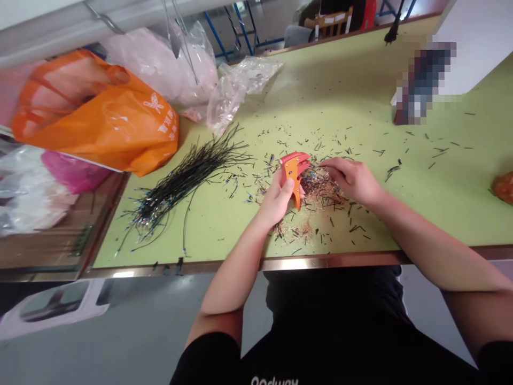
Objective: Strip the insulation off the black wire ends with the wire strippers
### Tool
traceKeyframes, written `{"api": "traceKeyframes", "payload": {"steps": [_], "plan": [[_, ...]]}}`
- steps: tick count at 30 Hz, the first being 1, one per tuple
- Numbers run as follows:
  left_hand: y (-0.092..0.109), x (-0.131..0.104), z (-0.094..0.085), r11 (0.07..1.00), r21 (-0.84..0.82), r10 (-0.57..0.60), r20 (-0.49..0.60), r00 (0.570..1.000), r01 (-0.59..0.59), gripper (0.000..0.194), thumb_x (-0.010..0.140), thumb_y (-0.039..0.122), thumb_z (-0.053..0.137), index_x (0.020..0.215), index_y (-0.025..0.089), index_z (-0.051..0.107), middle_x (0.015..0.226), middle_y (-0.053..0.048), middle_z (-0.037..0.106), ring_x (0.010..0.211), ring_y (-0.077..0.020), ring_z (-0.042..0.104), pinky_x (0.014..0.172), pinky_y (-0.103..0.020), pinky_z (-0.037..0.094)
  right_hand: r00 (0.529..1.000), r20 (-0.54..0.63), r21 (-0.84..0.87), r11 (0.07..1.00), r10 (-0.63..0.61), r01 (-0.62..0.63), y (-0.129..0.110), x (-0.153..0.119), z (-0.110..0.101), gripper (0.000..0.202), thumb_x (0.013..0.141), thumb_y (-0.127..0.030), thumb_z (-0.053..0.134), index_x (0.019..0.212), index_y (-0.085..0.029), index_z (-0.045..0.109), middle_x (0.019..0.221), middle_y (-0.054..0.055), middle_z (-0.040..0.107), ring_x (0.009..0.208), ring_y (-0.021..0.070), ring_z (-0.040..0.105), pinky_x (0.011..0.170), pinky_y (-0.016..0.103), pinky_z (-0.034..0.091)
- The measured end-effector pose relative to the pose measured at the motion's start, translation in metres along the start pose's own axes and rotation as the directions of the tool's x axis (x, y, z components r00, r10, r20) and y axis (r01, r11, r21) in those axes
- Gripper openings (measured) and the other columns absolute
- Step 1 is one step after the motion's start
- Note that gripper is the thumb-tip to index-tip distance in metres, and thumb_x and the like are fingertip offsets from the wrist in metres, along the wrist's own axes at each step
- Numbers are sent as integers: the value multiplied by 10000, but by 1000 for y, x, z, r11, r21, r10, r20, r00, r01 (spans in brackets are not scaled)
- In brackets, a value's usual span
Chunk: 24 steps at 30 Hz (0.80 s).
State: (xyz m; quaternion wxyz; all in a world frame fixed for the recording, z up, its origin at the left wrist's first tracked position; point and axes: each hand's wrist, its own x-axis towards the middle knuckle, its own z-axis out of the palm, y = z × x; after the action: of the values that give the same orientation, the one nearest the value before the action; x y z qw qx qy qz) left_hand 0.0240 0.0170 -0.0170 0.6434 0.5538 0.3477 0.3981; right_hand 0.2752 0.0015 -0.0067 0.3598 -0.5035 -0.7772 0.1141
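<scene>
Near the middle of the front edge of a green tabletop [224,224], the left hand [276,200] grips orange-and-red pliers [292,170], their handles pointing toward that edge and their head tipped toward the far side. The right hand [355,179] sits just right of the head, fingertips drawn together; whether they pinch a wire cannot be told. Wire scraps [320,198] lie beneath and between the hands. A bundle of black wires [188,174], nearer the left hand, slants from near the front left corner toward the far edge.
</scene>
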Motion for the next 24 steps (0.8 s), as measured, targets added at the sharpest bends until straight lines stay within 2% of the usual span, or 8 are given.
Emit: {"api": "traceKeyframes", "payload": {"steps": [3, 7, 12, 17, 19, 24], "plan": [[5, -6, 2, 1000, 13, -16, 120, 993, 15, 755, 902, 821, 616, 1303, 189, 524, 896, -78, 747, 798, -211, 754, 686, -314, 609, 999, -40, -26, 1000, -12, 11, -6, 0, -2, 246, 1096, -320, 474, 1224, -221, 659, 753, 20, 749, 615, 182, 661, 622, 300, 504], [5, -9, 7, 992, -14, -123, 218, 968, 129, 808, 887, 866, 577, 1318, 185, 521, 928, -99, 764, 788, -224, 769, 627, -294, 575, 1000, -27, 29, 1000, -3, 3, -8, 0, -3, 159, 1095, -356, 509, 1144, -226, 587, 748, 12, 745, 586, 168, 646, 605, 289, 490], [2, -8, 12, 983, -28, -173, 182, 968, 181, 863, 825, 908, 608, 1267, 169, 548, 924, -100, 771, 763, -210, 763, 567, -252, 517, 1000, -17, 120, 993, 10, -8, -11, 0, 1, 115, 1083, -331, 518, 1049, -227, 555, 727, -2, 684, 566, 148, 585, 575, 280, 447], [-2, -6, 14, 976, -52, -199, 186, 962, 212, 860, 776, 939, 622, 1179, 182, 559, 880, -79, 764, 741, -215, 763, 589, -267, 539, 999, 7, 230, 972, 35, -36, -14, -1, 5, 54, 1071, -245, 465, 1051, -228, 512, 661, -50, 568, 506, 122, 458, 533, 284, 375], [-4, -6, 13, 975, -60, -201, 170, 965, 213, 843, 777, 937, 626, 1157, 188, 553, 854, -66, 754, 726, -218, 762, 583, -271, 534, 999, 24, 286, 957, 39, -44, -14, -1, 5, 30, 1066, -259, 488, 1071, -230, 494, 694, -45, 586, 534, 123, 474, 552, 291, 391], [-8, -6, 17, 981, -78, -171, 104, 980, 179, 734, 802, 901, 648, 1027, 214, 523, 686, 11, 672, 581, -183, 689, 564, -286, 527, 991, 103, 389, 914, 83, -117, -17, -2, 6, 118, 1068, -335, 512, 1106, -241, 451, 793, -7, 669, 661, 152, 596, 640, 323, 468]]}}
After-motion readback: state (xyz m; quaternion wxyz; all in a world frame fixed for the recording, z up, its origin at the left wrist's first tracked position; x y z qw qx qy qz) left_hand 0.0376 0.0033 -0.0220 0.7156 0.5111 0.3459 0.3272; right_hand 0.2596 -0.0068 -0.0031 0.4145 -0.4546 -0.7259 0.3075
